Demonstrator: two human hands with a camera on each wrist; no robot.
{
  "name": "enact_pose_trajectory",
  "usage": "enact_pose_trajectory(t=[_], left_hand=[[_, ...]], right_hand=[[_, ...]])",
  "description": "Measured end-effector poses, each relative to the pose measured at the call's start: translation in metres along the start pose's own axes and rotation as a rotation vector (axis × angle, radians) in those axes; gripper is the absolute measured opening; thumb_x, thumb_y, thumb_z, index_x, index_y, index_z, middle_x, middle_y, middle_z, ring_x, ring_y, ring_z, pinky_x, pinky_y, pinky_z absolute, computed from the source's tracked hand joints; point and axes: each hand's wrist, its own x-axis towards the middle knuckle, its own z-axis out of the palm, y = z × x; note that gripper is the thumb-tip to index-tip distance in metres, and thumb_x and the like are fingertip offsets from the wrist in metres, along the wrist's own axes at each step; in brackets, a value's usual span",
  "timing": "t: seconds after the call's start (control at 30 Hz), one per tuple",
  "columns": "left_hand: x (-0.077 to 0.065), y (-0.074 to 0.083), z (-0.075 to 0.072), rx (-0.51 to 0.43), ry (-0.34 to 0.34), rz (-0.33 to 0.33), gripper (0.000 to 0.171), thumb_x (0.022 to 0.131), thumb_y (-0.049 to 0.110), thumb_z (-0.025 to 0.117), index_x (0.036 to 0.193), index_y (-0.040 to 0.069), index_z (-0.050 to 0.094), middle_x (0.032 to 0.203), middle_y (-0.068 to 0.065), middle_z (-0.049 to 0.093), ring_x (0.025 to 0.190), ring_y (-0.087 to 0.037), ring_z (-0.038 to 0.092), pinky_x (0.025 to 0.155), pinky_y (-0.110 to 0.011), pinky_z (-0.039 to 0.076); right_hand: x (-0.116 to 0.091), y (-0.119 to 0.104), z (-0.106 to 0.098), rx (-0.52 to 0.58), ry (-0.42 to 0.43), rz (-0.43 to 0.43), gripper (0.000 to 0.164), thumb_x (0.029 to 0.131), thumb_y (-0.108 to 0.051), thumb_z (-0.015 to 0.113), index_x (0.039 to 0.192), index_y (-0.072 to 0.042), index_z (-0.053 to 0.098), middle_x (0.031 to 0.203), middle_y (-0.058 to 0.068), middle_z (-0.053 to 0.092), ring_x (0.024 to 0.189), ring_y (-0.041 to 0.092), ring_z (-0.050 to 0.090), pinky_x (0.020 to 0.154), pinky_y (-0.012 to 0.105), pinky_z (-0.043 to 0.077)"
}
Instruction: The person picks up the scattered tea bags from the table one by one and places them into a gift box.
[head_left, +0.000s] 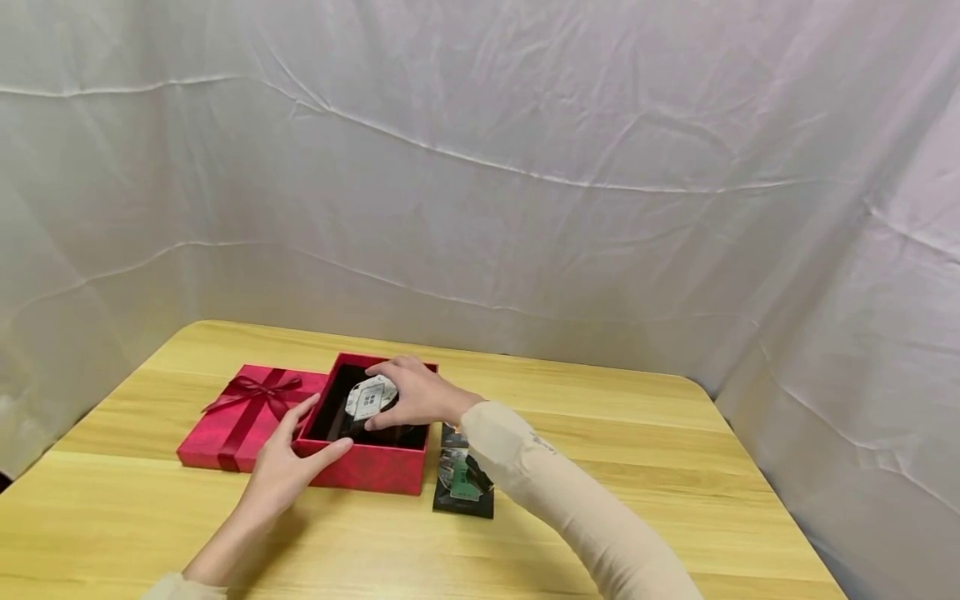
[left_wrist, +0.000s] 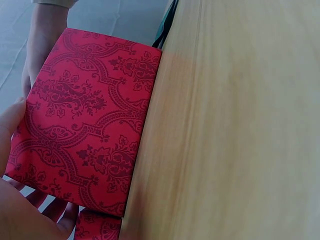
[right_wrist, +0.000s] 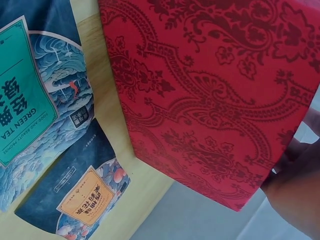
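A red patterned gift box point(head_left: 375, 468) stands uncovered on the table, its inside black. My left hand point(head_left: 285, 467) holds the box at its near left corner, thumb over the front rim and fingers along the left side. Inside the box, my right hand point(head_left: 420, 396) grips a dark container with a white patterned label point(head_left: 369, 397) on top, thumb on the near side and fingers on the far side. The container's lower part is hidden by the box wall. Neither wrist view shows the container; the box wall point(left_wrist: 85, 110) fills much of the left one.
Left of the box lies its red lid point(head_left: 217, 429) with a dark red ribbon bow. On the right, partly under my right forearm, are a green-labelled tea packet point(right_wrist: 25, 100) and an orange-labelled one point(right_wrist: 90, 195). A pale cloth point(head_left: 525, 250) hangs behind the wooden table point(head_left: 600, 467).
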Motion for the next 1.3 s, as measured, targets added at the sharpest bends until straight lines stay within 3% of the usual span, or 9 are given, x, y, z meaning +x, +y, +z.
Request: enact_pose_trajectory(t=[0.23, 0.47, 0.67, 0.87, 1.3], left_hand=[[-0.001, -0.001, 0.0, -0.006, -0.005, 0.002, 0.088, 0.084, 0.04, 0.075, 0.153, 0.018, 0.025, 0.15, -0.021, 0.032, 0.133, -0.04, 0.03, 0.101, -0.064, 0.031], [-0.002, 0.0, -0.001, -0.006, -0.008, -0.007, 0.088, 0.084, 0.04, 0.074, 0.154, 0.019, 0.024, 0.151, -0.021, 0.029, 0.135, -0.041, 0.028, 0.102, -0.065, 0.03], [-0.002, 0.001, -0.002, 0.002, -0.004, -0.003, 0.088, 0.084, 0.038, 0.075, 0.153, 0.018, 0.024, 0.152, -0.021, 0.027, 0.137, -0.042, 0.024, 0.103, -0.066, 0.028], [-0.003, 0.0, -0.003, 0.004, -0.007, -0.006, 0.089, 0.084, 0.039, 0.075, 0.154, 0.018, 0.024, 0.153, -0.021, 0.025, 0.138, -0.043, 0.022, 0.103, -0.067, 0.027], [-0.003, -0.002, -0.005, -0.005, -0.009, -0.014, 0.09, 0.084, 0.039, 0.075, 0.154, 0.019, 0.023, 0.153, -0.021, 0.025, 0.138, -0.043, 0.022, 0.103, -0.067, 0.027]], right_hand=[[-0.002, 0.002, 0.001, 0.021, 0.013, -0.015, 0.069, 0.085, -0.039, 0.073, 0.144, -0.017, 0.046, 0.148, 0.007, 0.039, 0.137, 0.022, 0.031, 0.108, 0.04, 0.034], [-0.01, 0.01, -0.007, 0.096, 0.141, -0.058, 0.055, 0.092, -0.031, 0.066, 0.14, -0.011, 0.05, 0.142, 0.005, 0.047, 0.133, 0.02, 0.04, 0.108, 0.033, 0.034], [-0.025, 0.02, -0.011, 0.186, 0.211, -0.018, 0.049, 0.095, -0.029, 0.063, 0.139, -0.012, 0.051, 0.142, 0.006, 0.046, 0.132, 0.022, 0.04, 0.107, 0.04, 0.036], [-0.043, 0.03, -0.011, 0.284, 0.27, 0.025, 0.047, 0.095, -0.024, 0.062, 0.139, -0.011, 0.051, 0.139, 0.008, 0.048, 0.119, 0.027, 0.05, 0.098, 0.044, 0.044], [-0.079, 0.062, 0.007, 0.406, 0.319, 0.024, 0.042, 0.094, -0.013, 0.062, 0.133, 0.0, 0.054, 0.127, 0.013, 0.055, 0.115, 0.03, 0.054, 0.094, 0.046, 0.048]])
